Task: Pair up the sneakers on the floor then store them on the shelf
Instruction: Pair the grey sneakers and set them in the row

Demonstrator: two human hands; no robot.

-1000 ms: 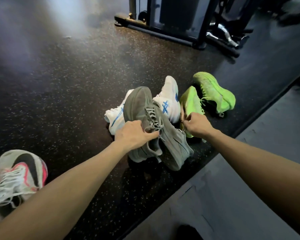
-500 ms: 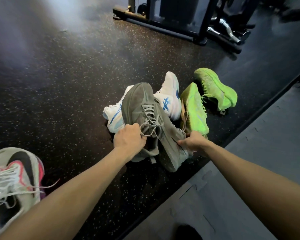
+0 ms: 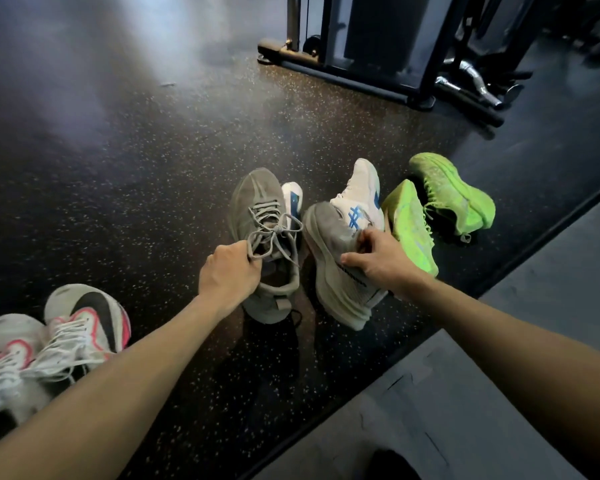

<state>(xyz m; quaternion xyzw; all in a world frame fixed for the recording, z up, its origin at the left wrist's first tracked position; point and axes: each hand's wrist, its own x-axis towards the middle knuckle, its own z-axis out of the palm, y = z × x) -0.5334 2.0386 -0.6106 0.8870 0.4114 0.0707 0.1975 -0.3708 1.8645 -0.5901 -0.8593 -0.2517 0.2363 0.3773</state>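
Two grey sneakers lie side by side on the dark speckled floor. My left hand [image 3: 229,275] grips the tongue and laces of the left grey sneaker [image 3: 257,206], which stands upright. My right hand [image 3: 378,258] grips the collar of the right grey sneaker [image 3: 336,278], tilted on its side with the thick sole toward me. Behind them lie two white sneakers with blue stripes [image 3: 359,199], one mostly hidden [image 3: 291,199]. Two neon green sneakers [image 3: 451,195] lie to the right, one on its side [image 3: 409,223]. No shelf is in view.
A white, black and pink pair of sneakers [image 3: 80,323] lies at the lower left beside my left forearm. A black gym machine frame [image 3: 354,74] and a chrome bar [image 3: 471,88] stand at the back. A grey mat [image 3: 465,410] borders the floor at the right.
My right hand left the green sneaker and took hold of the second grey sneaker. The two grey sneakers, earlier crossed over each other, have been pulled apart and now lie side by side.
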